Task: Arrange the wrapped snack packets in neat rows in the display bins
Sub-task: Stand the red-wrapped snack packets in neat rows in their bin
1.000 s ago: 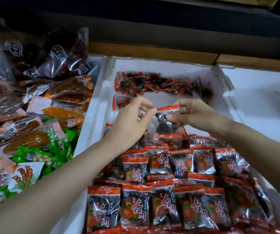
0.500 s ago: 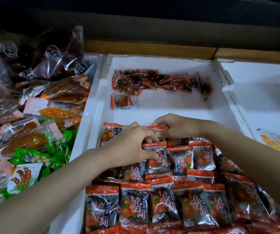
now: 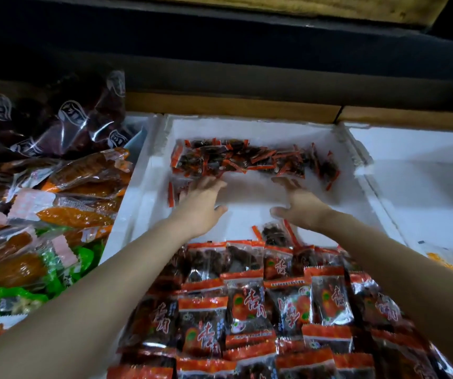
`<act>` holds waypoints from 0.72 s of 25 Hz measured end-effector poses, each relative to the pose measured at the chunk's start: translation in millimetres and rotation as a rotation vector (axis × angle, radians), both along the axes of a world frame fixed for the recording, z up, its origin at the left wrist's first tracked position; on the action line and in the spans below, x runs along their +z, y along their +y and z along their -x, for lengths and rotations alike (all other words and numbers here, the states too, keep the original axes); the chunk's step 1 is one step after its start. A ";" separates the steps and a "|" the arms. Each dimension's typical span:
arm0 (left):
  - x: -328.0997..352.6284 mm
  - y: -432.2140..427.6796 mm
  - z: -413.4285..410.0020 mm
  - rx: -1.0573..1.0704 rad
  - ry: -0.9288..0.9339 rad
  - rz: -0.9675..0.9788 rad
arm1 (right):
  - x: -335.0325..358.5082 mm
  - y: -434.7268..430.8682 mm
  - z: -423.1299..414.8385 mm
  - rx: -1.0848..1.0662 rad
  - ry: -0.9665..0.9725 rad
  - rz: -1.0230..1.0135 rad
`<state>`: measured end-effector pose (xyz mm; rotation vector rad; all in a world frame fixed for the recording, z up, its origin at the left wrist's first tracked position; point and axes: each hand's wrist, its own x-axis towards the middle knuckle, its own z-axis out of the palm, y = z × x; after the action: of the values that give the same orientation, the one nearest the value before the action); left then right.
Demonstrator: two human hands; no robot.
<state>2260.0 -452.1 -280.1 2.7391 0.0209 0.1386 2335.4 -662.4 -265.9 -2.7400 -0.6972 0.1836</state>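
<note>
Far left: a heap of dark red bags [image 3: 55,121] at the back of the left bin. Closer in, long orange packets [image 3: 83,170], then green packets [image 3: 9,299] at the front.

Next, the middle foam bin [image 3: 143,187], white and deep. At its far end, a loose pile of snack packets [image 3: 247,160], small, red and black, all jumbled. Just under the pile's left corner, a lone packet [image 3: 174,190], partly hidden by the left hand [image 3: 203,201]. Stretched out flat over the bin, palm down, fingers straight and a little spread, thumb sticking out sideways. Nothing held. Fingertips right at the pile's near edge; too blurry to tell if touching.

Bare white floor between the two hands.

Then the right hand [image 3: 299,203], held the same way: fingers straight and a little apart, thumb out toward the other hand, nothing held, tips at the pile's near edge.

At the near end of the same bin, neat rows of packets [image 3: 247,310], overlapping, under both forearms. Just behind the back row, one crooked packet [image 3: 274,233], near the right wrist.

Far right: another white bin [image 3: 411,165], with yellow packets [image 3: 449,261] at its near side.
</note>
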 end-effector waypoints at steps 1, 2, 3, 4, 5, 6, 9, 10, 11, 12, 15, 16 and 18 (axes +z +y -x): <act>-2.4 2.5 -8.0 0.049 0.065 -0.049 | -3.3 1.5 -7.3 0.026 0.037 0.045; -4.3 4.6 -14.8 0.094 0.125 -0.081 | -5.1 4.0 -13.2 0.075 0.078 0.081; -5.2 6.0 -19.0 0.128 0.166 -0.110 | -5.6 6.6 -16.1 0.136 0.117 0.108; -5.6 7.1 -21.6 0.151 0.177 -0.142 | -4.0 7.6 -16.1 0.187 0.162 0.123; -4.8 7.2 -23.2 0.164 0.165 -0.163 | -2.1 6.9 -15.7 0.227 0.207 0.119; -3.7 6.8 -23.8 0.169 0.146 -0.161 | 0.5 4.8 -12.1 0.252 0.247 0.123; -6.2 3.6 -26.0 0.147 0.128 -0.148 | -0.7 -1.0 -1.6 0.255 0.230 0.197; -8.6 3.6 -26.5 0.144 0.135 -0.125 | -2.1 -1.1 0.3 0.233 0.194 0.211; -9.6 3.1 -25.9 0.145 0.142 -0.059 | -3.6 -0.2 0.7 0.198 0.141 0.204; -8.1 2.1 -24.4 0.144 0.136 0.039 | -2.6 0.5 1.5 0.143 0.074 0.176; 3.3 -6.1 -19.7 0.130 0.055 0.228 | 11.6 0.5 3.2 -0.042 -0.115 0.041; 8.4 -10.2 -17.4 0.148 0.024 0.319 | 17.7 0.8 4.5 -0.071 -0.109 -0.068; 20.4 -22.7 -10.3 0.180 -0.008 0.645 | 29.0 3.4 14.3 -0.084 0.048 -0.398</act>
<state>2270.3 -474.7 -259.7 2.0891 0.2627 0.1592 2321.1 -658.9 -236.9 -2.3703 -0.5373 0.0812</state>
